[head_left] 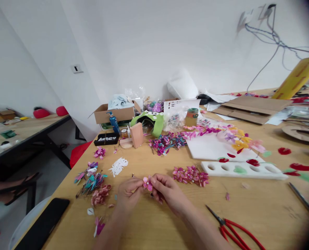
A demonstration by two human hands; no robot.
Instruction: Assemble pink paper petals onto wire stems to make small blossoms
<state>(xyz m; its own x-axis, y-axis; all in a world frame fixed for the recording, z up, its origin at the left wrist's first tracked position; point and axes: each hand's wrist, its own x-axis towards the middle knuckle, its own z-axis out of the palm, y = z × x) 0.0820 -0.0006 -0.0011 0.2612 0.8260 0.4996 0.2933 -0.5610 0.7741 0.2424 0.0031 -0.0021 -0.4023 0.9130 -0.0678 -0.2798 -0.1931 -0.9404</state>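
Between my two hands is a small pink artificial flower (147,184) with a pale centre, its petals facing up toward me. My left hand (129,192) pinches it from the left side with thumb and forefinger. From the right, my right hand (166,191) grips it with thumb and fingers closed; a small dark bit shows below those fingers. A pile of similar pink flowers (191,176) lies just beyond my right hand. Left of my left hand lie dusty-pink flowers (100,195) and blue-and-purple flowers (93,180). White paper strips (119,166) sit beyond it.
Red-handled scissors (232,229) lie at front right. A white foam block with holes (243,170) and a white board (203,147) stand behind. A black phone (43,224) is at the left edge. Farther back are a wooden block (137,135), blue pump bottle (114,122) and jar (191,117).
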